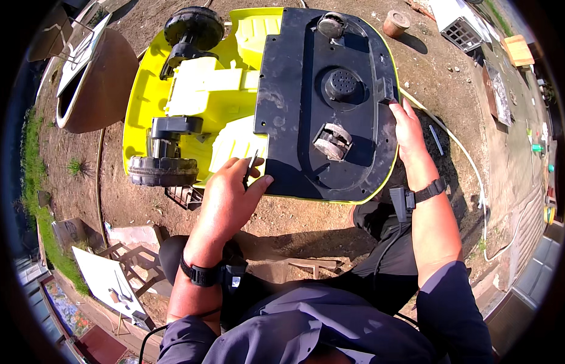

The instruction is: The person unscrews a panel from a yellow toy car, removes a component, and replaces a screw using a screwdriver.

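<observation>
An upturned yellow ride-on toy car body (144,115) shows its underside in front of me. A black plastic base plate (288,79) covers its right part, with two small caster wheels, one of them the near caster (333,142), and a round perforated cover (342,85). Two large black wheels, the near one (163,171) and the far one (194,28), sit on the left. My left hand (224,191) is closed round a slim dark tool (251,166) beside the plate's near left corner; its kind cannot be told. My right hand (408,128) grips the body's right rim.
Behind the car on the left stands a large brown rounded vessel (100,91). A hose (470,161) curves over the dirt at right. At lower left a white board (106,282) carries small tools. A clay-coloured pot (396,24) and a white crate (461,30) stand at the far right.
</observation>
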Demonstrator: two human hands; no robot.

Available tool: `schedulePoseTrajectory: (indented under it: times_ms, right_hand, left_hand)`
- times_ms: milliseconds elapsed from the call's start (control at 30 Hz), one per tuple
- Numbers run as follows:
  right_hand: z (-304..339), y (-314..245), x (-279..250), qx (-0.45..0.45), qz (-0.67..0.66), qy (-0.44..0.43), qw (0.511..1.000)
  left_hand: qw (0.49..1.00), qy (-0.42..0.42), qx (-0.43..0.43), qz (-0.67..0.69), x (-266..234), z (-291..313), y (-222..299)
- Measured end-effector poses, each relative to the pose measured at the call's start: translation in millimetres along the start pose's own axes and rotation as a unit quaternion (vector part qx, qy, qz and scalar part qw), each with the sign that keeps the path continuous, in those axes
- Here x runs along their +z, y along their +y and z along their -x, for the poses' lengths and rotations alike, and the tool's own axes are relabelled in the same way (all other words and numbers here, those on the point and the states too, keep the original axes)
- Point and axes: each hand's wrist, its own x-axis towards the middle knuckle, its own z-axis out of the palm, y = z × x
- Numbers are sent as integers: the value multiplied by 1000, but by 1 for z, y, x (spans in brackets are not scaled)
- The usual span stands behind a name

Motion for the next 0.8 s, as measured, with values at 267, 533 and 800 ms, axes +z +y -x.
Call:
schedulePoseTrajectory:
  times_ms: [267, 533, 800]
  right_hand:
    - [-9, 3, -11, -13, 13, 9, 1000]
    - [-3, -11, 1, 43, -30, 7, 999]
    - [-4, -7, -2, 17, -5, 14, 1000]
  left_hand:
    - [997, 3, 65, -37, 15, 22, -7]
    - [991, 10, 106, -78, 16, 22, -13]
    - [998, 15, 58, -28, 20, 22, -11]
